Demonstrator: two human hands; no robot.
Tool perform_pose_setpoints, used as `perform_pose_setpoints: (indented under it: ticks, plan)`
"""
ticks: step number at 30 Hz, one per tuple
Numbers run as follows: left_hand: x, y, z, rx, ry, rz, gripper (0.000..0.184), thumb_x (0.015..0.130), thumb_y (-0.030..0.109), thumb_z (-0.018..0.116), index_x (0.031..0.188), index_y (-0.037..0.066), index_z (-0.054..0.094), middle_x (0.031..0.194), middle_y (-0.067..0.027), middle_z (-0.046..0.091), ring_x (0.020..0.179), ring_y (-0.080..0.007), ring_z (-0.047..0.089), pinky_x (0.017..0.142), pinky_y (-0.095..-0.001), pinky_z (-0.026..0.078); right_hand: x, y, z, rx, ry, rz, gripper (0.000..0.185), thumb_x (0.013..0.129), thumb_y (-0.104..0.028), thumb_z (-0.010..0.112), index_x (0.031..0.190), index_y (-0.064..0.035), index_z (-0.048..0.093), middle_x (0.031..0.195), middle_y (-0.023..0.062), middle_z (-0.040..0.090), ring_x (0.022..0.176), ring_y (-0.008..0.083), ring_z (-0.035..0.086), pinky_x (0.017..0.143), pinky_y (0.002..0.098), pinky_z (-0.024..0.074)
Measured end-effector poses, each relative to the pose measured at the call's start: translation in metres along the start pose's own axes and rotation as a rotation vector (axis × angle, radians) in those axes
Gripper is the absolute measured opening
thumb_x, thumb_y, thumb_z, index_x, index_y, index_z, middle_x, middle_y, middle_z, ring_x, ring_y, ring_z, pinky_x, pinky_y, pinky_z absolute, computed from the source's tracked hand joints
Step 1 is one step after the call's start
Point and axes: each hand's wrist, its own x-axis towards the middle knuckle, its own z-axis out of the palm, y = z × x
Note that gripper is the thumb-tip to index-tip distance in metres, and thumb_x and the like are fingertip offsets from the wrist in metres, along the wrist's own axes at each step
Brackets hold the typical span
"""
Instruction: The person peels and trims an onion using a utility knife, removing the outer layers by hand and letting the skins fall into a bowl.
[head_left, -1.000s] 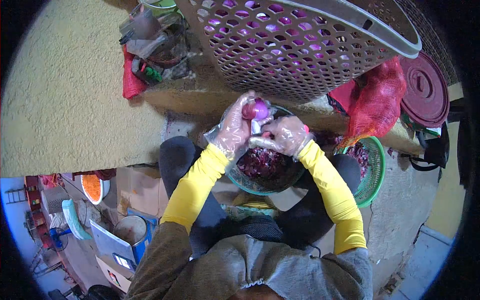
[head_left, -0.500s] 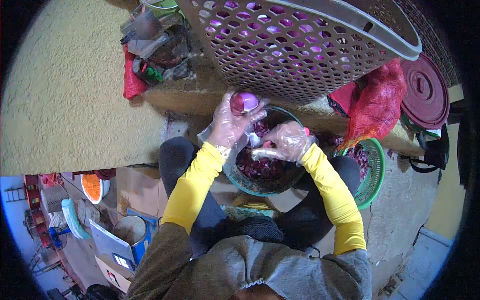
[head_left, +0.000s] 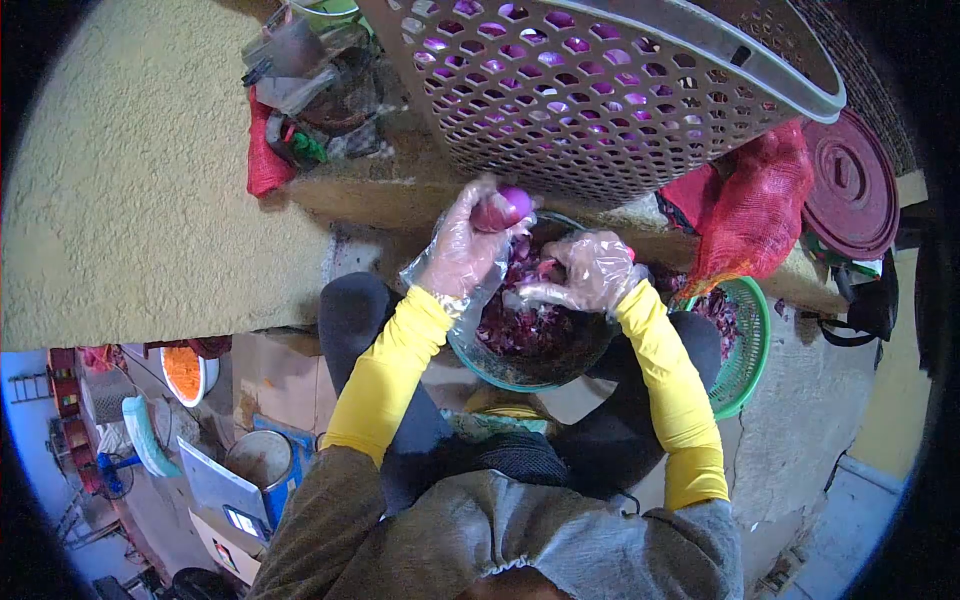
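Observation:
My left hand (head_left: 462, 245), in a clear plastic glove, holds a red onion (head_left: 503, 209) above the far rim of a round basin (head_left: 487, 373). Its smooth purple side faces right. My right hand (head_left: 590, 272), gloved too, is closed over the basin, with the thumb pointing left. A small red end, like that of a handle, sticks out by its wrist side; the rest of this tool is hidden in the fist. Dark red onion skins (head_left: 525, 330) lie in the basin between my knees.
A large perforated crate (head_left: 570, 120) of onions leans over the far ledge. To its right are a red mesh sack (head_left: 755, 205) and a maroon lid (head_left: 850, 183). A green basket (head_left: 755, 350) with skins stands by my right knee. A white bowl (head_left: 208, 380) holds something orange.
My right hand has moved slightly up and right, away from the onion. The onion has turned in my left hand, showing more of its purple side.

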Motion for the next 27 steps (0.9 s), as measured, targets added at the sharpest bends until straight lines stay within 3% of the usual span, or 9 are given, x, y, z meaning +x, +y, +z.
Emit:
perform_pose_setpoints:
  ticks: [4,6,8,10,11,13,15,23,27]
  plan:
    - [-0.006,0.006,0.013,-0.036,-0.032,-0.122,0.026,0.095,0.023,0.061,0.111,0.003,0.057,0.116,-0.0145,0.061,0.110,-0.0369,0.061,0.095,-0.0568,0.050,0.002,0.000,0.003,0.118,0.152,0.033,0.064,0.071,-0.073,0.068,0.083,-0.0104,0.072,0.072,0.0136,0.069,0.069,0.0344,0.068,0.065,0.0439,0.0528]
    - [0.006,-0.006,-0.004,-0.031,0.019,-0.057,0.026,0.096,0.024,0.059,0.109,0.002,0.058,0.111,-0.0136,0.064,0.104,-0.0332,0.064,0.093,-0.0524,0.052,0.005,-0.006,0.000,0.183,0.215,0.094,0.063,0.071,-0.072,0.069,0.084,-0.0099,0.072,0.073,0.0132,0.069,0.069,0.0344,0.068,0.065,0.0434,0.0526]
    - [0.005,-0.010,-0.012,0.004,0.013,-0.017,0.024,0.095,0.025,0.059,0.105,0.003,0.061,0.103,-0.0117,0.067,0.097,-0.0285,0.066,0.094,-0.0473,0.053,0.008,-0.014,-0.001,0.210,0.339,0.282,0.052,0.070,-0.057,0.080,0.074,-0.0074,0.066,0.061,0.0102,0.060,0.057,0.0297,0.060,0.058,0.0385,0.0486]
    - [-0.002,-0.008,-0.005,-0.021,-0.082,-0.124,0.022,0.095,0.025,0.058,0.101,0.004,0.062,0.095,-0.0119,0.068,0.095,-0.0294,0.066,0.094,-0.0460,0.052,0.011,-0.007,0.010,0.246,0.433,0.239,0.054,0.070,-0.058,0.080,0.074,-0.0063,0.065,0.061,0.0095,0.059,0.055,0.0282,0.057,0.058,0.0379,0.0474]
    - [-0.003,-0.009,0.000,0.010,-0.138,-0.060,0.021,0.095,0.025,0.057,0.099,0.005,0.063,0.095,-0.0112,0.069,0.093,-0.0251,0.067,0.090,-0.0405,0.054,0.013,-0.007,0.011,0.255,0.441,0.251,0.054,0.070,-0.058,0.080,0.075,-0.0063,0.066,0.061,0.0099,0.059,0.055,0.0285,0.057,0.058,0.0379,0.0474]
    - [-0.006,-0.017,0.012,0.016,-0.075,-0.028,0.022,0.095,0.026,0.057,0.099,0.005,0.063,0.097,-0.0119,0.069,0.094,-0.0249,0.067,0.091,-0.0408,0.053,0.014,-0.007,0.010,0.264,0.449,0.264,0.054,0.069,-0.059,0.080,0.076,-0.0063,0.067,0.062,0.0104,0.059,0.055,0.0288,0.058,0.058,0.0379,0.0475]
    - [-0.005,-0.020,0.013,0.022,-0.011,0.004,0.023,0.096,0.027,0.057,0.098,0.005,0.063,0.099,-0.0125,0.069,0.095,-0.0247,0.067,0.091,-0.0411,0.053,0.014,-0.008,0.007,0.246,0.367,0.318,0.060,0.069,-0.068,0.074,0.086,-0.0105,0.071,0.071,0.0144,0.067,0.067,0.0363,0.066,0.063,0.0417,0.0514]
    - [-0.004,-0.027,0.017,-0.015,-0.014,0.025,0.031,0.099,0.036,0.053,0.101,0.007,0.062,0.106,-0.0136,0.067,0.108,-0.0346,0.063,0.099,-0.0494,0.049,0.014,-0.009,0.009,0.308,0.314,0.356,0.055,0.072,-0.064,0.074,0.083,-0.0102,0.072,0.072,0.0160,0.067,0.069,0.0383,0.066,0.064,0.0417,0.0513]
    - [-0.002,-0.027,0.012,0.025,-0.029,0.055,0.032,0.099,0.037,0.054,0.102,0.007,0.062,0.103,-0.0132,0.067,0.110,-0.0341,0.063,0.099,-0.0496,0.049,0.014,-0.009,0.010,0.315,0.332,0.348,0.055,0.073,-0.064,0.073,0.083,-0.0099,0.072,0.073,0.0165,0.067,0.070,0.0392,0.065,0.063,0.0421,0.0508]
